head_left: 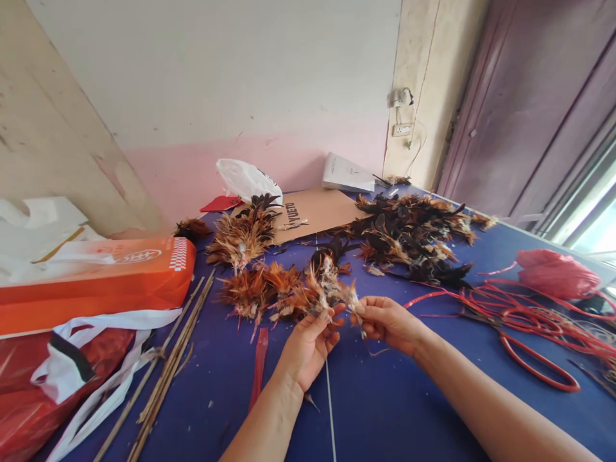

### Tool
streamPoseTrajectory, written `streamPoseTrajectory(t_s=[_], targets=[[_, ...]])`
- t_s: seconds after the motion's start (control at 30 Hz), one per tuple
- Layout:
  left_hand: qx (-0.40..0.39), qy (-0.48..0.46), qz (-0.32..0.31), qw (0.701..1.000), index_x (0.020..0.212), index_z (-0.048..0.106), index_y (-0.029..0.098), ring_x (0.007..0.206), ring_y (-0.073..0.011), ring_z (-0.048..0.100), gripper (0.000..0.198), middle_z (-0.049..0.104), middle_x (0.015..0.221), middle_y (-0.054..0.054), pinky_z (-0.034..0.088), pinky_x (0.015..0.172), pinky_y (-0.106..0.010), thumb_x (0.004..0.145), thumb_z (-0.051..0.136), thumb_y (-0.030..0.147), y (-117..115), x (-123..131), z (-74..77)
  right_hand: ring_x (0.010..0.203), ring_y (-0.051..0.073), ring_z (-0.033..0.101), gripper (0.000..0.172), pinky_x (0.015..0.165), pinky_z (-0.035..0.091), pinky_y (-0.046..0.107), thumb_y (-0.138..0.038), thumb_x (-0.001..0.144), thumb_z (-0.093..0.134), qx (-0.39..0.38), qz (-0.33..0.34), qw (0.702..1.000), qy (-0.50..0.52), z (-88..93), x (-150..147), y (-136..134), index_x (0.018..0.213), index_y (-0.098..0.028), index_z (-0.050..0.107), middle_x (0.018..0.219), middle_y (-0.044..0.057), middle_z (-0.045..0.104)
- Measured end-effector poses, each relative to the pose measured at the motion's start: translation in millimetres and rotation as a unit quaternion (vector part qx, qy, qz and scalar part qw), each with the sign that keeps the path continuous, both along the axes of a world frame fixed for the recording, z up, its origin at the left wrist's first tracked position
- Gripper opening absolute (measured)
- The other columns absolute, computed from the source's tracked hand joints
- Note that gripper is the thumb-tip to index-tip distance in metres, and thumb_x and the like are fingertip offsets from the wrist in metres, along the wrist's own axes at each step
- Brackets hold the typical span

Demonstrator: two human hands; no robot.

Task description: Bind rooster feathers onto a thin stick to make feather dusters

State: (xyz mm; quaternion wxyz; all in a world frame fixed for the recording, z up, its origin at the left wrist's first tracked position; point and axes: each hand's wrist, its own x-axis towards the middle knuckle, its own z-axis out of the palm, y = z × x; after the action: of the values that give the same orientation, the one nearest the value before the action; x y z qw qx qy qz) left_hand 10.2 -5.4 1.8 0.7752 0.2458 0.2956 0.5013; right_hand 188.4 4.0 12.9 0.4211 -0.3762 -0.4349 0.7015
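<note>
My left hand [308, 343] and my right hand [387, 321] meet over a blue table [385, 404]. Both pinch the quill ends of a small bunch of brown and tan feathers [327, 285], which fans away from me. Just behind it lie bundles of orange-brown feathers [260, 289] and another bundle [240, 237] further back. A loose heap of dark feathers [414, 234] spreads at the back right. A thin white string [330, 410] runs from under my left hand toward me.
Thin sticks [168, 366] lie at the left beside an orange box [96, 276] and red and white bags [58, 378]. Red cord [524, 327] and a red bag [558, 273] sit at the right. Cardboard [317, 212] and a white bag [248, 179] lie by the wall.
</note>
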Motion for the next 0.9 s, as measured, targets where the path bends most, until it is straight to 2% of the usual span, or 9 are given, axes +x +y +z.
streamPoseTrajectory(t_s=[0.17,0.33,0.5,0.57,0.67,0.73,0.77,0.9], targets=[[0.035,0.047,0.007,0.998,0.072,0.068,0.014,0.064,-0.0097,0.058,0.011,0.066,0.072,-0.004,0.042,0.055,-0.019,0.063,0.071,0.019,-0.7,1.1,0.9,0.041,0.003,0.038,0.027,0.038,0.023,0.016,-0.036,0.063,0.067,0.014,0.035,0.997,-0.066,-4.4,-8.0,-2.6,0.067,-0.013,0.053,0.062,0.0,0.06],[0.09,0.1,0.019,0.991,0.076,0.07,0.014,0.067,-0.0106,0.057,0.014,0.068,0.08,-0.006,0.041,0.056,-0.019,0.064,0.069,0.022,-1.5,5.1,3.4,0.039,0.002,0.036,0.023,0.038,0.024,0.017,-0.034,0.062,0.065,0.029,0.034,0.993,-0.107,-4.9,-10.7,-3.3,0.066,-0.013,0.056,0.059,0.0,0.059],[0.068,0.075,0.061,0.993,0.072,0.069,0.013,0.066,-0.0088,0.057,0.009,0.068,0.079,-0.006,0.042,0.057,-0.018,0.064,0.069,0.018,3.2,-0.3,2.4,0.04,0.003,0.035,0.021,0.039,0.025,0.018,-0.033,0.066,0.06,0.045,0.038,0.982,-0.182,0.5,1.1,-2.3,0.069,-0.013,0.061,0.059,0.0,0.059],[0.062,0.058,0.074,0.994,0.071,0.069,0.014,0.066,-0.0081,0.056,0.008,0.067,0.08,-0.005,0.043,0.058,-0.017,0.064,0.069,0.016,5.5,-4.2,1.8,0.042,0.005,0.04,0.018,0.043,0.03,0.019,-0.03,0.066,0.058,0.078,0.019,0.962,-0.262,0.7,9.9,0.1,0.07,-0.014,0.063,0.058,0.0,0.06],[0.063,0.053,0.077,0.994,0.073,0.069,0.013,0.067,-0.0082,0.057,0.009,0.067,0.08,-0.005,0.043,0.058,-0.018,0.064,0.069,0.016,6.7,-7.2,2.1,0.059,0.012,0.052,0.015,0.058,0.039,0.022,-0.027,0.065,0.058,0.184,-0.085,0.899,-0.389,1.1,19.0,2.9,0.07,-0.016,0.067,0.066,0.002,0.064],[0.067,0.06,0.071,0.993,0.073,0.069,0.013,0.068,-0.0087,0.057,0.009,0.068,0.081,-0.005,0.044,0.059,-0.018,0.064,0.069,0.016,5.9,-6.7,3.2,0.069,0.014,0.054,0.016,0.064,0.04,0.023,-0.028,0.065,0.058,0.236,-0.139,0.865,-0.42,3.8,19.0,1.7,0.07,-0.018,0.069,0.075,0.003,0.065],[0.07,0.065,0.067,0.993,0.073,0.069,0.013,0.069,-0.0089,0.057,0.01,0.068,0.081,-0.006,0.044,0.059,-0.018,0.064,0.069,0.017,5.2,-5.9,3.8,0.069,0.014,0.054,0.017,0.064,0.04,0.023,-0.029,0.066,0.057,0.24,-0.143,0.865,-0.417,5.9,17.0,0.0,0.071,-0.018,0.069,0.076,0.002,0.065],[0.083,0.087,0.055,0.991,0.073,0.069,0.014,0.07,-0.01,0.058,0.009,0.068,0.078,-0.005,0.044,0.062,-0.019,0.064,0.069,0.018,2.9,-2.6,5.0,0.056,0.011,0.05,0.026,0.053,0.037,0.021,-0.038,0.068,0.056,0.179,-0.073,0.912,-0.361,15.3,4.5,-10.3,0.071,-0.016,0.069,0.063,0.001,0.062]])
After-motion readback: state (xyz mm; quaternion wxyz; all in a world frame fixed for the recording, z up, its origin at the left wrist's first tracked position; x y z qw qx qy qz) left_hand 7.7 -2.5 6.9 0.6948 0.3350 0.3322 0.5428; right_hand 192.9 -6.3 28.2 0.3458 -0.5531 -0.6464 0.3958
